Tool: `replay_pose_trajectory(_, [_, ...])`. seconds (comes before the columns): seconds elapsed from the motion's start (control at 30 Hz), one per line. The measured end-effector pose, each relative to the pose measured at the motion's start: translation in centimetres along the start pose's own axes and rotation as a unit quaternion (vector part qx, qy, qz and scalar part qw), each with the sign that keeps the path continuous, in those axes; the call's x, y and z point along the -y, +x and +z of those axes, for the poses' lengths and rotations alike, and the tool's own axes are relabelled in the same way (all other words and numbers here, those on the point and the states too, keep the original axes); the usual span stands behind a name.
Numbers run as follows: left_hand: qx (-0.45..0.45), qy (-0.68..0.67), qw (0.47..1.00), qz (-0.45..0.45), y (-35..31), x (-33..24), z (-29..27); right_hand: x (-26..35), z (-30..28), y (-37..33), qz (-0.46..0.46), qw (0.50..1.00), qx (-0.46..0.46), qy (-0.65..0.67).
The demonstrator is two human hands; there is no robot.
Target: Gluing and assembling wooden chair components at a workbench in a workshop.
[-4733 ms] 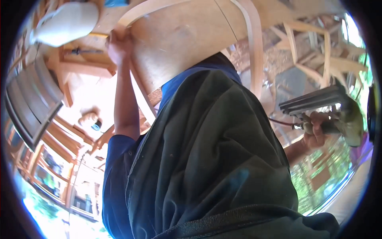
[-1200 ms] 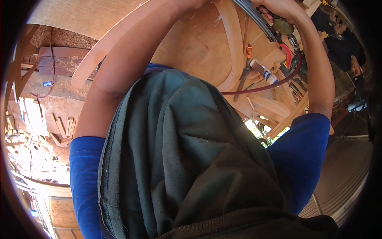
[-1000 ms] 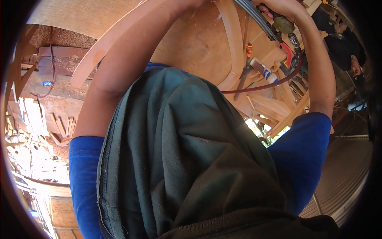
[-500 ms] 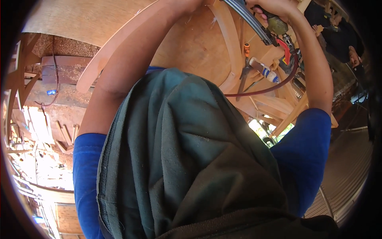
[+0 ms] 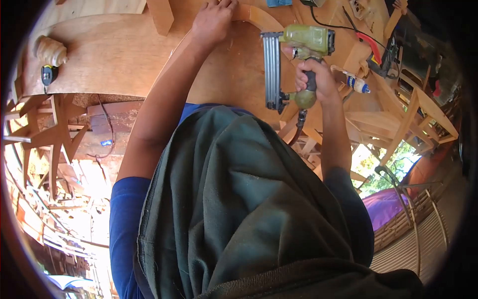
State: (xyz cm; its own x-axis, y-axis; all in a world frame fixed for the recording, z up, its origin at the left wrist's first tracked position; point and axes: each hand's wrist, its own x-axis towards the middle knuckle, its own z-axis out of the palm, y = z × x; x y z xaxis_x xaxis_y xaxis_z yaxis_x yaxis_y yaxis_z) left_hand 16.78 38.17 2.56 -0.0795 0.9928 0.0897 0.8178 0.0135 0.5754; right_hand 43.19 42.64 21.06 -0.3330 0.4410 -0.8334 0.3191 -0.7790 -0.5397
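Observation:
A green pneumatic nail gun (image 5: 304,42) is in my right hand (image 5: 318,79), whose fingers wrap round its dark grip. Its long silvery magazine (image 5: 272,72) stands on the left, and an air hose (image 5: 300,122) leaves the handle's lower end. At the top, my left hand (image 5: 214,24) is bent over a curved wooden piece (image 5: 261,19), its fingers closed at the edge. That piece lies on a broad plywood sheet (image 5: 109,55). Just right of my right hand is a white glue bottle (image 5: 356,83) with a blue cap.
A tape measure (image 5: 49,74) and a cloudy plastic bottle (image 5: 51,51) sit on the plywood at left. A red-handled tool (image 5: 369,46) lies at upper right. Wooden frames (image 5: 418,112) crowd the right side, and more stand below the sheet's left edge (image 5: 57,134).
The nail gun has come down and left into full view with my right hand. My view has shifted, showing more of the plywood and the left-hand bottle.

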Motion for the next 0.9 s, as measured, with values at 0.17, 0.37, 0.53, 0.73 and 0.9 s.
replay_pose_trajectory(0.17, [-0.012,0.027,0.999,0.018,0.6,0.4,-0.1,-8.3,-1.7,3.4,0.077,0.983,0.06,0.153])
replay_pose_trajectory(0.37, [-0.012,0.031,0.999,0.004,0.7,-0.6,-0.4,-15.4,-1.8,4.8,0.031,0.974,-0.02,0.226])
replay_pose_trajectory(0.53, [-0.013,0.044,0.999,-0.014,0.9,-1.3,-0.6,-19.3,-1.6,5.0,-0.202,0.937,-0.194,0.21])
replay_pose_trajectory(0.73, [-0.047,0.037,0.998,0.0,0.9,-1.1,-0.5,-18.6,-4.0,-0.1,-0.33,0.558,-0.197,-0.735])
replay_pose_trajectory(0.9, [-0.047,0.02,0.999,0.001,0.8,-1.7,-0.8,-15.0,-6.9,5.0,-0.467,0.459,-0.021,-0.755])
